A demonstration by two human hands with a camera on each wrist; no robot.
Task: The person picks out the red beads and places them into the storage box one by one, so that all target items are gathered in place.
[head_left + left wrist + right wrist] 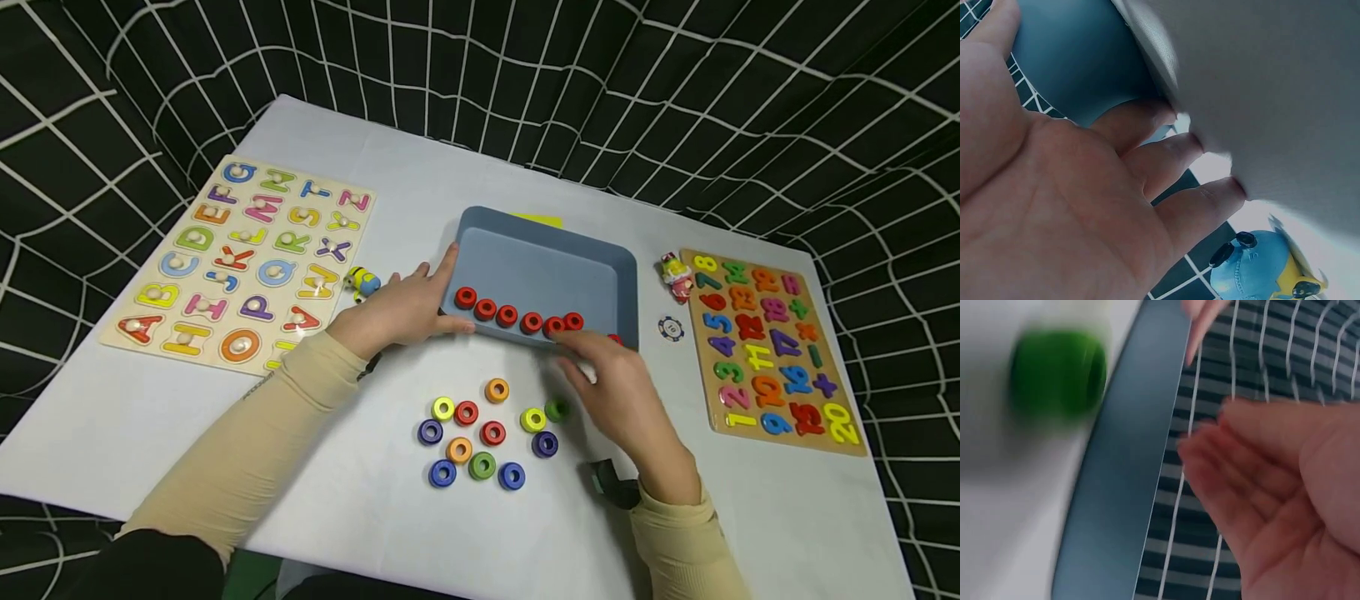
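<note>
A blue-grey tray (547,258) lies on the table with several red rings (506,315) in a row along its near side. My left hand (408,308) rests at the tray's near left corner, fingers spread along its outer side and thumb at the front wall. In the left wrist view, the fingertips (1182,147) touch the white tabletop. My right hand (615,383) is over the tray's near edge, fingertips beside the red rings and partly covering them. The right wrist view shows its fingers bent loosely, with nothing visible between them and the thumb.
Loose coloured rings (492,433) lie in front of the tray, including a green ring (557,409) by the right hand. A letter board (247,258) is left, a number board (772,350) right. Small figures (363,282) and a chip (671,328) lie beside the tray.
</note>
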